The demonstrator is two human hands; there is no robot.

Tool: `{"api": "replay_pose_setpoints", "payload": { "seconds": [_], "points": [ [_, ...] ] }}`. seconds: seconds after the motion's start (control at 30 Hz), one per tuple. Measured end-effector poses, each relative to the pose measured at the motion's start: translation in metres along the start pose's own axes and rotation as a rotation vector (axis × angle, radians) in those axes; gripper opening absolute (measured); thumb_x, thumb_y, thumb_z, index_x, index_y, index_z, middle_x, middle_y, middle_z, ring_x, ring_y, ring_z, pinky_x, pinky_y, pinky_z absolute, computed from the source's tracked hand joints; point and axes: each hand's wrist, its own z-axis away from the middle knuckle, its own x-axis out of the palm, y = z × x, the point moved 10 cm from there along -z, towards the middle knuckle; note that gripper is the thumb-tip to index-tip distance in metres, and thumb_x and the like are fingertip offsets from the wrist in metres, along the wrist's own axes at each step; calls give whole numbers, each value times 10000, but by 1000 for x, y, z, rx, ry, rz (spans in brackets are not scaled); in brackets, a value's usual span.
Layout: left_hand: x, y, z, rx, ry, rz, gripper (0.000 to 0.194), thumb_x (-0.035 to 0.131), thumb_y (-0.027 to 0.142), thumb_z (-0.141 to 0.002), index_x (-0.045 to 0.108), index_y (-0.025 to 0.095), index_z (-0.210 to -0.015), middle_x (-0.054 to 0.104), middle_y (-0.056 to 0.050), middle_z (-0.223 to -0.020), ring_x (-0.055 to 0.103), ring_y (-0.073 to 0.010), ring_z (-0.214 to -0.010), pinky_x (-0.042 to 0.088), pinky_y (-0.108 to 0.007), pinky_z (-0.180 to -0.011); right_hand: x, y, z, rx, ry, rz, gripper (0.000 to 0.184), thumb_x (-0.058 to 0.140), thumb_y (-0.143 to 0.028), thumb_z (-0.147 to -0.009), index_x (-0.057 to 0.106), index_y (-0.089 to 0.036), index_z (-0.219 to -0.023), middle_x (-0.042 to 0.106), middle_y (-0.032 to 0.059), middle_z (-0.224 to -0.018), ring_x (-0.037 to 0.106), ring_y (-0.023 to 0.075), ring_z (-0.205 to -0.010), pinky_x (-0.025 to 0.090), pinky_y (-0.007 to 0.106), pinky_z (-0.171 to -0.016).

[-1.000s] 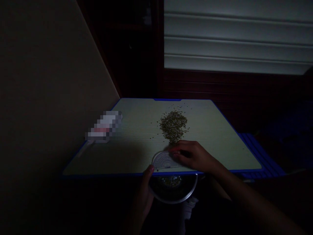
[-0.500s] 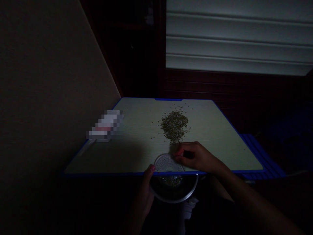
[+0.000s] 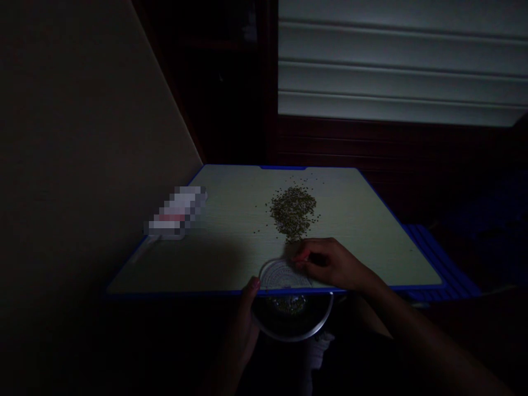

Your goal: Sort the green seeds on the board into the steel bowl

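A spread of small greenish-brown seeds or grains (image 3: 293, 210) lies on the pale, blue-edged tabletop (image 3: 223, 220). My right hand (image 3: 324, 261) hovers at the near side of this spread, fingers pinched together; a reddish patch shows at the fingertips, and what they hold cannot be made out. Below the table's front edge is a round metal bowl (image 3: 319, 327) with more grains (image 3: 291, 305) inside. My left hand (image 3: 248, 311) grips the bowl's left side, thumb up at the table edge, other fingers hidden. Between the hands, a semicircle with protractor-like markings (image 3: 284, 275) shows on the tabletop.
A pixelated white and pink item (image 3: 177, 212) lies at the table's left edge, near the wall (image 3: 91, 137). Blue ribbed material (image 3: 441, 264) sits beyond the right edge. Dark wooden furniture and a pale slatted panel (image 3: 400, 66) stand behind. The room is dim.
The view has shifted very slightly. Both hands keep nearly the same place and grip, and the grain spread looks the same.
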Motion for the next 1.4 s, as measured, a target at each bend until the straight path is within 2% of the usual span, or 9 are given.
{"api": "replay_pose_setpoints", "payload": {
  "seconds": [0.27,0.63,0.9,1.03,1.17,1.23,1.4],
  "points": [
    [6,-1,1,-14,-34,7,364,699,370,-792,723,133,-1066,754,-110,-1086,629,-303,-1145,453,-444,-1028,-2,0,1,8,3,-24,57,623,-226,-880,669,-198,-899,684,21,-869,620,148,-782,489,277,-698],
    [2,-2,1,-23,-12,8,338,703,380,-787,728,125,-1008,750,-125,-1095,605,-303,-1180,458,-432,-1023,-1,0,0,15,-3,-40,59,619,-235,-883,669,-206,-891,692,23,-871,626,154,-789,501,290,-707],
    [2,0,4,-11,-5,7,439,703,368,-794,669,120,-1154,733,-117,-1147,602,-286,-1186,458,-411,-1027,-5,-3,0,-2,32,-11,66,617,-233,-882,674,-204,-897,677,20,-862,619,154,-780,491,281,-698],
    [-3,8,3,74,52,25,450,718,288,-786,638,186,-1217,742,-85,-1131,619,-280,-1163,463,-430,-1023,-17,3,0,26,157,21,109,603,-238,-884,690,-203,-939,698,34,-893,633,170,-810,495,292,-728],
    [-6,11,4,110,61,34,504,709,248,-793,596,210,-1283,742,-76,-1131,628,-271,-1151,462,-422,-1025,-46,16,9,82,448,-23,285,571,-271,-904,648,-221,-1173,684,51,-995,636,181,-885,500,314,-801],
    [-5,12,4,118,47,29,509,708,239,-793,591,219,-1288,742,-69,-1129,626,-268,-1154,468,-414,-1019,-57,24,14,107,549,-72,354,583,-285,-893,614,-221,-1240,668,50,-980,632,180,-881,501,314,-812],
    [-5,11,4,86,58,4,475,715,253,-785,618,209,-1248,745,-79,-1115,641,-281,-1128,499,-424,-982,-68,30,19,146,630,-61,349,594,-291,-875,640,-220,-1214,651,60,-1030,626,187,-901,501,316,-819]
  ]
}}
